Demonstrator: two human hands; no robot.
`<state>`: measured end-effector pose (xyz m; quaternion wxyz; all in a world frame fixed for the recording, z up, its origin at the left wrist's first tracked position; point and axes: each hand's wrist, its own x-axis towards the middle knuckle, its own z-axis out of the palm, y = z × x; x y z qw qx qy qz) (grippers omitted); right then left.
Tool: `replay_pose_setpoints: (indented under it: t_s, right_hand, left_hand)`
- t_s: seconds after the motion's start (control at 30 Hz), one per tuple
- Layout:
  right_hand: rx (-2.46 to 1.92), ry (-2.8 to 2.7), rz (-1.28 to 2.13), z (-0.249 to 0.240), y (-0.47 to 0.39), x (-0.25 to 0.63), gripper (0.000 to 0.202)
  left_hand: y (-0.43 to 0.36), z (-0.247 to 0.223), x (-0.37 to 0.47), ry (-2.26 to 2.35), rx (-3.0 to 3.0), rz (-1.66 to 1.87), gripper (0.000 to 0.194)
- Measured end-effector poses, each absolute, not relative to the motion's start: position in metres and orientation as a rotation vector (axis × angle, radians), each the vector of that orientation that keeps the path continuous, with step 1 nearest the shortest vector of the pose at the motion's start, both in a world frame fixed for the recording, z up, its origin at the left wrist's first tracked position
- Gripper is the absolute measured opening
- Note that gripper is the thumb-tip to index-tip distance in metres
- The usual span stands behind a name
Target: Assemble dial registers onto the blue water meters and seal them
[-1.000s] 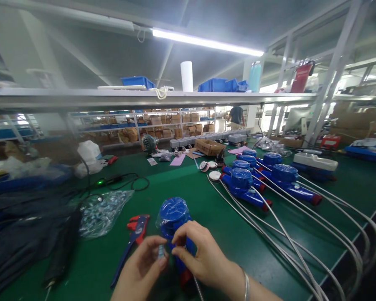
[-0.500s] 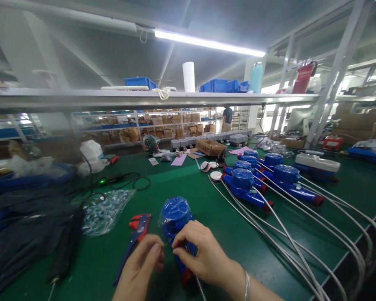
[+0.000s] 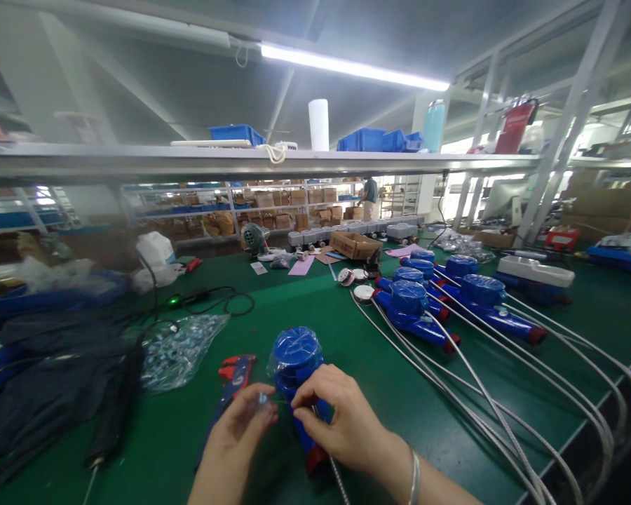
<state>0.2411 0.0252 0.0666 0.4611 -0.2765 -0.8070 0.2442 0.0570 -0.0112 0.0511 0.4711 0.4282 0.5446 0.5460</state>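
My left hand [image 3: 242,431] pinches a small light-blue connector [image 3: 263,398] between thumb and fingers. My right hand [image 3: 341,414] is closed in a pinch on a thin greenish wire [image 3: 281,402] that runs toward the connector; whether the two join I cannot tell. Under my right hand lies a blue water meter [image 3: 296,348], its round top wrapped in clear film, with a red end cap [image 3: 315,461]. A braided metal cable [image 3: 338,479] comes out below that hand. Left of the meter, red-and-blue pliers [image 3: 236,375] lie partly behind my left hand.
A clear bag of small blue connectors [image 3: 184,351] lies at left, beside a black-handled tool [image 3: 116,400] and dark cloth [image 3: 47,393]. Several blue meters [image 3: 407,298] with long braided cables [image 3: 452,393] spread across the right. A shelf [image 3: 294,160] crosses above the bench.
The light-blue connector now shows in my left fingers, where only fingers showed before. My right hand keeps its pinch beside the meter. A distant person has shifted left.
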Motion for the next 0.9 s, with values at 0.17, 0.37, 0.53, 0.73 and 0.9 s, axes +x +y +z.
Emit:
replay_pose_setpoints:
  t_s: [0.17,0.37,0.53,0.73,0.9]
  right_hand:
    - [-0.661,-1.992,0.576,0.0651,0.0240,0.2401,0.013]
    - [-0.647,-2.001,0.592,0.0625,0.0260,0.2397,0.013]
    - [-0.674,-1.991,0.591,0.0629,0.0263,0.2395,0.014]
    - [-0.709,-1.997,0.582,0.0639,0.0271,0.2390,0.013]
    - [-0.710,-2.018,0.579,0.0652,0.0267,0.2397,0.013]
  left_hand:
    - [-0.0131,0.0575,0.0660,1.163,0.858,1.411,0.049]
    - [-0.0140,0.0561,0.0680,1.034,0.765,1.435,0.034]
    - [-0.0142,0.0526,0.0654,0.990,0.752,1.416,0.026]
    - [-0.0140,0.0527,0.0649,0.966,0.734,1.416,0.024]
    - [-0.0144,0.0544,0.0661,0.961,0.721,1.421,0.025]
